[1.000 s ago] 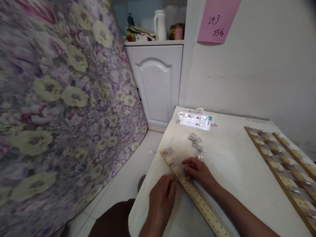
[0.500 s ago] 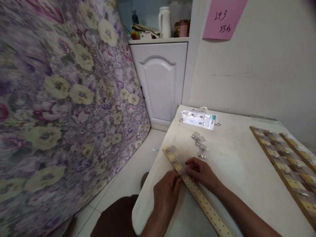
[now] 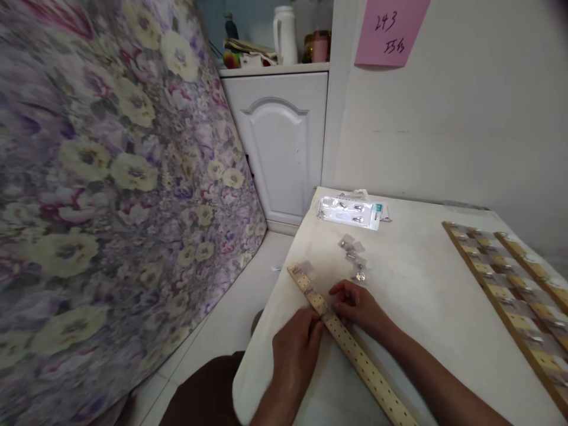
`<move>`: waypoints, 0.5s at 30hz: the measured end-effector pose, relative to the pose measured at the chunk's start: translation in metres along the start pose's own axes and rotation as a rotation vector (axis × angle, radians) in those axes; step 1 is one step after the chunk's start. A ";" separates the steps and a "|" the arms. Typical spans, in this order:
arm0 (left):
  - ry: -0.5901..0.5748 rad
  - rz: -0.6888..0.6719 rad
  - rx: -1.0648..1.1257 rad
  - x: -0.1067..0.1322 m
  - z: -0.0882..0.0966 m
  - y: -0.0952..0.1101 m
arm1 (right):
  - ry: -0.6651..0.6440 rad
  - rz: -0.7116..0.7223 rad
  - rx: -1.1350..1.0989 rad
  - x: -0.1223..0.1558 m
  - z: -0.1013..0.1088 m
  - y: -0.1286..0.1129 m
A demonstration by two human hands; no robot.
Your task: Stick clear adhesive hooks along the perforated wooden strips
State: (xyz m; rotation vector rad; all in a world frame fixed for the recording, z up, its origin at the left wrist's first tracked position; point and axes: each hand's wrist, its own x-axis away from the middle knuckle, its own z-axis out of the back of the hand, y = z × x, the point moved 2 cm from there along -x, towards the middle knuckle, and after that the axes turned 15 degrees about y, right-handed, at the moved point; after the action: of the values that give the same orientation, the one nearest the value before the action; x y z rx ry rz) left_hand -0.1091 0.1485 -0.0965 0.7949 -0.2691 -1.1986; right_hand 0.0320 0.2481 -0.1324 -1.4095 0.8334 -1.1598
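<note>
A long wooden strip with rows of small holes (image 3: 355,355) lies slanted across the white table (image 3: 421,296). My left hand (image 3: 295,349) rests against the strip's near side, fingers curled and pinching at it. My right hand (image 3: 357,307) meets it from the far side, fingers bent down on a small clear piece on the strip. One clear hook piece (image 3: 304,269) sits on the strip's far end. Several small clear hook pieces with metal hooks (image 3: 354,254) lie loose just beyond my right hand.
A clear packet of hooks (image 3: 350,213) lies at the table's far edge. Two more wooden strips fitted with hooks (image 3: 510,278) lie at the right. A flowered mattress (image 3: 110,177) leans at the left; a white cabinet (image 3: 279,148) stands behind, a pink note (image 3: 390,29) on the wall.
Both hands stay pinched together at the same spot on the strip. Only the camera view has shifted slightly.
</note>
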 end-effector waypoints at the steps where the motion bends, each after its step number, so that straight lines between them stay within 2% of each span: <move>1: -0.001 0.000 -0.002 0.000 0.000 0.001 | 0.002 0.005 0.003 0.000 0.000 0.000; 15: -0.011 -0.019 -0.029 0.000 -0.001 0.003 | 0.027 0.015 0.009 0.000 0.001 -0.001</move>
State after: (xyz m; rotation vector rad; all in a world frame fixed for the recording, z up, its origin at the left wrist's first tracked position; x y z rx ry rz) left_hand -0.1065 0.1492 -0.0949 0.7674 -0.2527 -1.2224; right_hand 0.0332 0.2481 -0.1317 -1.3807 0.8562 -1.1718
